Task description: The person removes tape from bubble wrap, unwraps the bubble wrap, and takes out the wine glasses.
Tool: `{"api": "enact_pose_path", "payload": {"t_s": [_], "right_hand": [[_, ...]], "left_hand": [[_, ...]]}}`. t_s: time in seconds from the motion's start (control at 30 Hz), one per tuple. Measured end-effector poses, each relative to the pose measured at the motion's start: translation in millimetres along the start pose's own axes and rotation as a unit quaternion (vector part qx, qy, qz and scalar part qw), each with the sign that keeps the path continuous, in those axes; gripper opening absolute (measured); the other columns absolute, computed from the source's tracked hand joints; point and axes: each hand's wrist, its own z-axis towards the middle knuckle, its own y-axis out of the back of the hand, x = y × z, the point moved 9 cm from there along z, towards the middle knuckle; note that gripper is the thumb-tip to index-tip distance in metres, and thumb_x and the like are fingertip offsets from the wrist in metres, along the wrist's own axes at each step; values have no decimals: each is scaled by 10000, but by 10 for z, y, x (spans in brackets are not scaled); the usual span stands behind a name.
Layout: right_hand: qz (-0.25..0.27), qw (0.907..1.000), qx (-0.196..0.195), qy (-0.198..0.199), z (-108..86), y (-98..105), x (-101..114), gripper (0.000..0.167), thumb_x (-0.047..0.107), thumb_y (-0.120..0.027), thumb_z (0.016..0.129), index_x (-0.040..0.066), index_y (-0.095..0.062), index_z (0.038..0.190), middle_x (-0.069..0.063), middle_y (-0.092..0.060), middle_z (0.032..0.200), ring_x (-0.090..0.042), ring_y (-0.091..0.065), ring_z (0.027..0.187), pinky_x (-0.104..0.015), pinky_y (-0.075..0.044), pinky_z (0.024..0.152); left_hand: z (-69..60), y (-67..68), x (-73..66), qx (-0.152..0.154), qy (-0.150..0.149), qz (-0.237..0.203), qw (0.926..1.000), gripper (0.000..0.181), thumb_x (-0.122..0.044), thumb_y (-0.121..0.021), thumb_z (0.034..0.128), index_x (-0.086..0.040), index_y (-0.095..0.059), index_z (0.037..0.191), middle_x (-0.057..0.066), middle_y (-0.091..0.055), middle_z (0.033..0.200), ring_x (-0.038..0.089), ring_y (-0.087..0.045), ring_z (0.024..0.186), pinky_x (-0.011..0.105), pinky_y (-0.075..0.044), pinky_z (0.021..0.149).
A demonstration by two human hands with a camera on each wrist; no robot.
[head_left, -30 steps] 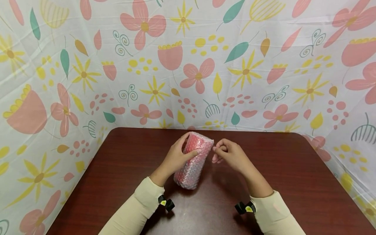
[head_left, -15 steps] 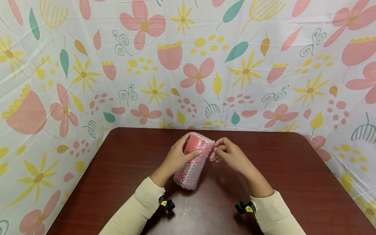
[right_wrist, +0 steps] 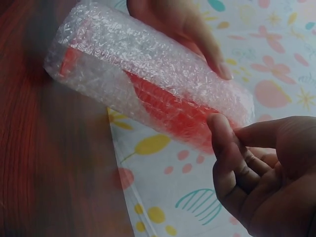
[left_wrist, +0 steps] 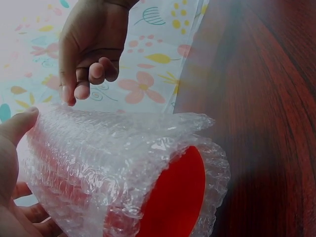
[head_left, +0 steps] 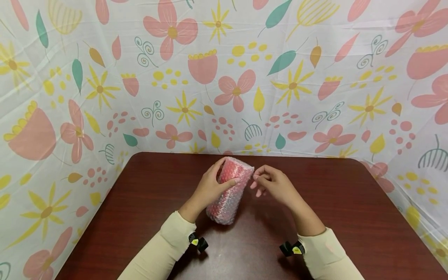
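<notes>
Hanging behind the table (head_left: 350,210) (glossy, reddish-brown) is flowered cloth (head_left: 217,62).

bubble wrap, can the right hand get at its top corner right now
Likely yes: the right hand appears to be pinching that corner, and the left hand grips the bubble wrap from the other side, leaving the corner uncovered.

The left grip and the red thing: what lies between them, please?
Bubble wrap lies between the left grip and the red thing. This shows in the left wrist view, where the wrap goes around the red thing.
</notes>
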Motion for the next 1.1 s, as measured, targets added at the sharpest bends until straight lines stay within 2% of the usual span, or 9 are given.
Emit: {"api": "enact_pose_path", "payload": {"t_s": [0.23, 0.4, 0.53, 0.73, 1.1], "right_hand": [[256, 9997, -34, 55, 7, 9, 7, 214, 191, -576, 1037, -14, -602, 1092, -282, -710, 914, -238, -728, 672, -423, -598, 670], [297, 9994, 31, 158, 4, 0, 24, 211, 155, -559, 1036, -50, -584, 1079, -263, -720, 925, -232, -751, 728, -457, -605, 718], [450, 9987, 6, 236, -8, 4, 56, 202, 170, -584, 1028, -31, -586, 1039, -237, -712, 869, -249, -753, 727, -460, -607, 707], [491, 9983, -32, 302, -2, 11, 78, 250, 210, -656, 996, -29, -582, 997, -193, -709, 801, -256, -749, 692, -436, -610, 669], [453, 9983, 246, 259, -1, -40, 81, 235, 159, -577, 1035, -61, -583, 1117, -277, -726, 939, -274, -760, 774, -383, -617, 714]], "left_hand": [[5, 3, 1, 9, 17, -33, 10000, 874, -546, -760, 853, -245, -355, 1566, 43, -447, 1559, 253, -500, 1371, 501, -479, 1062], [1, -3, -14, -18, -65, 70, 10000, 866, -528, -764, 854, -253, -355, 1566, 55, -433, 1574, 266, -465, 1411, 515, -437, 1109], [0, 18, -17, -125, -101, 152, 9998, 862, -545, -758, 855, -279, -350, 1566, 75, -470, 1530, 282, -494, 1374, 522, -446, 1092], [4, 45, 20, -168, 10, 121, 9998, 851, -555, -747, 862, -315, -335, 1567, 58, -466, 1523, 269, -503, 1357, 523, -460, 1073], [-2, 34, 1, -151, 28, 106, 9998, 873, -571, -758, 843, -326, -335, 1566, 51, -456, 1532, 265, -486, 1377, 520, -450, 1088]]}}
